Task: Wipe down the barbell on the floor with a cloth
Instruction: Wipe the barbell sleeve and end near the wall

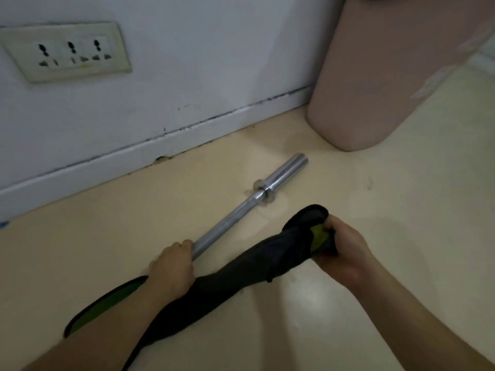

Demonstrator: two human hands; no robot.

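A silver barbell (pixel 241 210) lies on the cream floor, running diagonally from lower left to its sleeve end at upper right near the wall. My left hand (pixel 172 266) is closed around the bar's shaft. A long dark cloth with a green lining (pixel 257 263) stretches from under my left forearm to my right hand (pixel 342 253), which grips its bunched end, to the right of the bar. The near part of the bar is hidden under my left hand and the cloth.
A white wall with a skirting board (pixel 160 145) runs behind the bar, with a triple socket plate (pixel 67 50) on it. A pink rounded bin (pixel 375 76) stands at the upper right, close to the bar's end.
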